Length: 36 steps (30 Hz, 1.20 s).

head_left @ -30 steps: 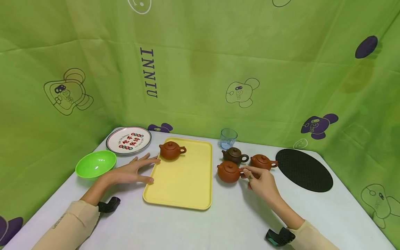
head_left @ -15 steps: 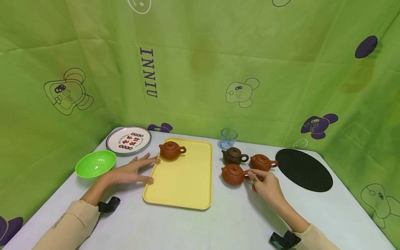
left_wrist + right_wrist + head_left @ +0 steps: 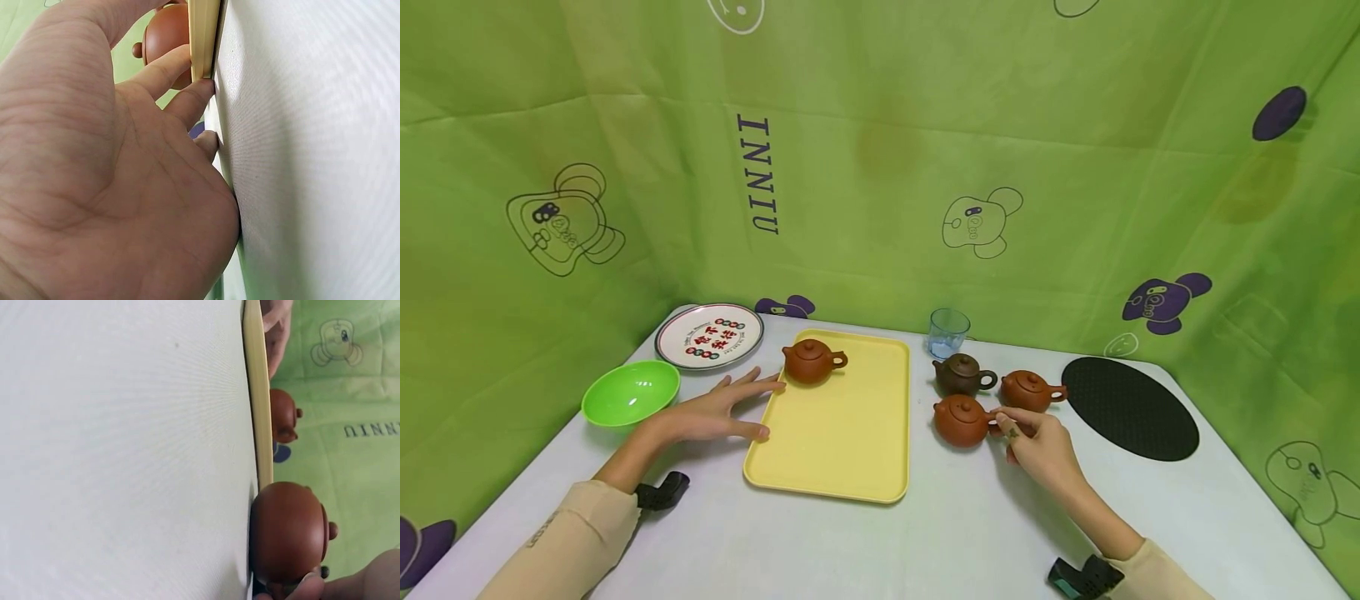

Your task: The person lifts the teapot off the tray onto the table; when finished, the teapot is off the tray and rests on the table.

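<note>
A green bowl [image 3: 631, 395] stands on the desk [image 3: 820, 550] at the left. Just beyond it, a white plate [image 3: 709, 337] with printed lettering lies at the far left. The left hand [image 3: 711, 412] is positioned to the right of the bowl, fingers spread apart, thumb and fingertips in contact with the left rim of a yellow tray [image 3: 842, 442]. The tray lies flat, its long sides running near to far. A lidded red-brown teapot [image 3: 808, 362] stands upright in the tray's far-left part, spout left, handle right.

To the right of the tray, a blue glass [image 3: 948, 333] stands at the far side. A dark brown teapot [image 3: 958, 375] stands just nearer. Nearer again, a second red-brown teapot [image 3: 961, 422] stands upright on the desk, its lid on; the right hand [image 3: 1043, 446] has its thumb and fingers clamped on this teapot's handle. A third red-brown teapot [image 3: 1028, 390] stands just beyond that hand. A black oval mat [image 3: 1130, 408] lies at the far right.
</note>
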Each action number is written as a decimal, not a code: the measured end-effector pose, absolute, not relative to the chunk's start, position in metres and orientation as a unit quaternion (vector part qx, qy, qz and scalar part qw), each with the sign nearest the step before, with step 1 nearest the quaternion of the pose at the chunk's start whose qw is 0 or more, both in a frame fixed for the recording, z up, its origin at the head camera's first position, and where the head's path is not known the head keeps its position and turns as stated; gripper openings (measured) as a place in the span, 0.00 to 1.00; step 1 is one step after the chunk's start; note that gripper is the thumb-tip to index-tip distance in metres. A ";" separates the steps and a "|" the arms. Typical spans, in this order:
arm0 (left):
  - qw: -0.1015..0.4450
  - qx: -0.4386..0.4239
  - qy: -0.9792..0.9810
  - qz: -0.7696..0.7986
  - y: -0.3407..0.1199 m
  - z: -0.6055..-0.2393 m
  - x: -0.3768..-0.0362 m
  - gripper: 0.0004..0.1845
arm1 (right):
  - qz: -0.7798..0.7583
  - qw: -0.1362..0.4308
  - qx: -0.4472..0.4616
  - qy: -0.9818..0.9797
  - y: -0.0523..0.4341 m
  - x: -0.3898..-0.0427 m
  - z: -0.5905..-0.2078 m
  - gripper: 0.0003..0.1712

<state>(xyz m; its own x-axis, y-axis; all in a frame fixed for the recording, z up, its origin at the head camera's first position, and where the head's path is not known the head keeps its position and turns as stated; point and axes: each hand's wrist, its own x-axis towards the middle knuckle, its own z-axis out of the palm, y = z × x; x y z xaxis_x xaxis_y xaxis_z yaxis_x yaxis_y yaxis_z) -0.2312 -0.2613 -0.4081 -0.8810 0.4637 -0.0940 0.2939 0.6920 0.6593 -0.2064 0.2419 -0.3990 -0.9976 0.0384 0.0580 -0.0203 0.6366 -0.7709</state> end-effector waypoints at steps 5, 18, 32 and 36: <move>0.130 0.206 0.911 0.333 -0.261 -0.407 -0.230 0.44 | 0.429 0.036 -0.007 -0.902 0.243 -0.207 -0.400 0.19; 0.127 0.206 0.912 0.332 -0.262 -0.408 -0.231 0.44 | 0.414 0.039 0.003 -0.909 0.244 -0.207 -0.400 0.20; 0.129 0.207 0.911 0.333 -0.261 -0.409 -0.232 0.44 | 0.402 0.059 0.018 -0.914 0.246 -0.208 -0.398 0.18; 0.127 0.209 0.911 0.332 -0.261 -0.410 -0.232 0.44 | 0.382 0.085 0.022 -0.920 0.248 -0.208 -0.392 0.18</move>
